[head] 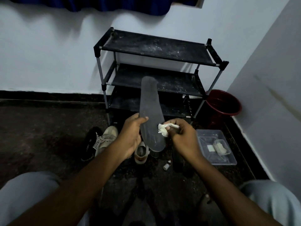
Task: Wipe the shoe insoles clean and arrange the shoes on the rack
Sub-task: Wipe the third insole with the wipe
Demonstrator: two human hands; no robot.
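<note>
- Wiping was the step in hand; I judged it best done in long strokes from end to end of the insole [150, 111], turning the white wad [163, 128] to a fresh face as it greyed.
- Left hand [130, 136] gripped the insole's left edge, thumb across the top, fingers curled beneath; the insole stood tilted up in front of the rack [156, 51].
- Right hand [184, 137] pinched the wad in curled fingers against the insole's right edge; cloth or tissue, I could not tell in the dimness.
- Shoes [107, 137] lay on the floor below; none were on the rack.
</note>
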